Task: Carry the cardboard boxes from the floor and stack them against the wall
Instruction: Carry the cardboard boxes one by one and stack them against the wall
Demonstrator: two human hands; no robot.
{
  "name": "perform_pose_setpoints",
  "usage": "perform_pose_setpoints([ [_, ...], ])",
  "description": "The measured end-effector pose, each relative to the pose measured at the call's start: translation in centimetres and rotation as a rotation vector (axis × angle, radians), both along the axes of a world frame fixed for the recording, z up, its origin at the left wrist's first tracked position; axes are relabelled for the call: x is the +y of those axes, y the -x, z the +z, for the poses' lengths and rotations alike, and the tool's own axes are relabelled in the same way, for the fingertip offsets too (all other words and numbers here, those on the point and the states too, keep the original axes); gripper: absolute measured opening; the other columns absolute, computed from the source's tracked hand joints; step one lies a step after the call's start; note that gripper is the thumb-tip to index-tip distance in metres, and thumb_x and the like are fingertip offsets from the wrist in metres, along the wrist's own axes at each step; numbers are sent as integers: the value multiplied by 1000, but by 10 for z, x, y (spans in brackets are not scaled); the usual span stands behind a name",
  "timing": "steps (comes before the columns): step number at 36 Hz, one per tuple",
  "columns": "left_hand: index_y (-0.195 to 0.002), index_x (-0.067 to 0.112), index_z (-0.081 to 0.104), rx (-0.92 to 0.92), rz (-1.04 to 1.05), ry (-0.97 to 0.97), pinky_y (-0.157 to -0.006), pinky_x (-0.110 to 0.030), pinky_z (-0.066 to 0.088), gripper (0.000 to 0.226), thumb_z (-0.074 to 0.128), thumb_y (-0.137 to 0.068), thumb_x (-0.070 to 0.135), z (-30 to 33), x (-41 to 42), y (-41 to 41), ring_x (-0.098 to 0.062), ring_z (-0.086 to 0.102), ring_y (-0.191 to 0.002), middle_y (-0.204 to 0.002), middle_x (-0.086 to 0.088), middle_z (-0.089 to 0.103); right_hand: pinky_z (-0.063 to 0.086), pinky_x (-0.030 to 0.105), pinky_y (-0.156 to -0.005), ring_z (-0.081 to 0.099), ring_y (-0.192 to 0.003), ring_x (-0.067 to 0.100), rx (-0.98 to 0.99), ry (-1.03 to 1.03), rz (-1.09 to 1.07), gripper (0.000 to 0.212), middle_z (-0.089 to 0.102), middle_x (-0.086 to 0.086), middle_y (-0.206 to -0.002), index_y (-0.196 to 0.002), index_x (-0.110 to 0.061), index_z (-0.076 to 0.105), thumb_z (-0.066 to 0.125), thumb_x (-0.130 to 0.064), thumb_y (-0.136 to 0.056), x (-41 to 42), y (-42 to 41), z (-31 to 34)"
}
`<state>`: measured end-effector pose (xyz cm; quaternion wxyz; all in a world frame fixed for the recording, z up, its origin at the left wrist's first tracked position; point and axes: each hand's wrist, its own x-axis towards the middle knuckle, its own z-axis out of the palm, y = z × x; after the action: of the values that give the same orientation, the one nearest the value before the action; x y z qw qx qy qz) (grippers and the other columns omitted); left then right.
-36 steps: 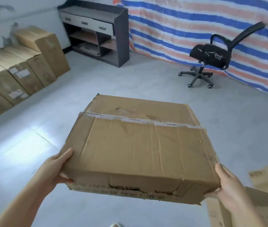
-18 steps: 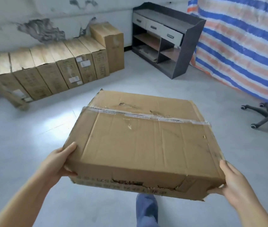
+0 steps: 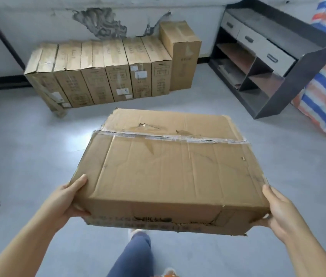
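Two hands are carrying one flat cardboard box (image 3: pixel 168 170) in the air, level, above the grey floor (image 3: pixel 28 156) and well short of the wall. The left hand (image 3: pixel 68 198) is clamping the box's near left corner, thumb lying on the top face and fingers curled underneath. The right hand (image 3: pixel 275 208) is gripping the near right corner the same way, thumb up along the edge. A strip of tape (image 3: pixel 170 137) is running across the lid, with the cardboard around it dented and scuffed.

Ahead, a row of upright boxes (image 3: pixel 106 72) is standing along the foot of the wall (image 3: pixel 48 23), its right end near a dark shelf unit (image 3: pixel 273 62) in the right corner of the room. The box at the row's left end is leaning and its flap is hanging loose. A leg in blue trousers (image 3: pixel 134 254) is showing beneath the carried box.

By my reading, the carry is under way and the placing is not yet done. The near bottom edge of the carried box is torn and ragged, so it could split and spill if the fingers are pulling on that seam. The box is also hiding the floor just in front of the feet, which could cause a stumble. Setting it down hard against the leaning end box could knock that one over.
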<state>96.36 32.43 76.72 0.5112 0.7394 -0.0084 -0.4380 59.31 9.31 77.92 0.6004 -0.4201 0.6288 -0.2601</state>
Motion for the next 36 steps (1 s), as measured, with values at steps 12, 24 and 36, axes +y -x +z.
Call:
perform_pose_setpoints([
  [12,-119,0,57,46,45,-21,-45,-51,55,41,57,-93,31,-13,-184,-169,-35,60,-85,-104,-11,62,46,74,-73,64,-79,31,19,-26,14,34,74,-3,-72,-90,-20,65,36,-30,-104,-185,-168,-11],
  [24,-122,1,55,48,38,-16,-50,-59,53,42,57,-93,32,11,-348,-329,-42,61,-86,-115,-18,61,44,75,-74,62,-87,31,10,-10,42,32,69,6,-99,-121,-21,59,34,-30,-104,-356,-326,14],
  [36,-128,4,52,105,137,-41,-57,-62,55,47,56,-93,35,-27,-506,-482,-43,58,-101,-125,-14,57,50,65,-72,63,-85,29,18,-70,187,31,74,2,-87,-120,-21,59,35,-31,-103,-567,-507,-9],
])
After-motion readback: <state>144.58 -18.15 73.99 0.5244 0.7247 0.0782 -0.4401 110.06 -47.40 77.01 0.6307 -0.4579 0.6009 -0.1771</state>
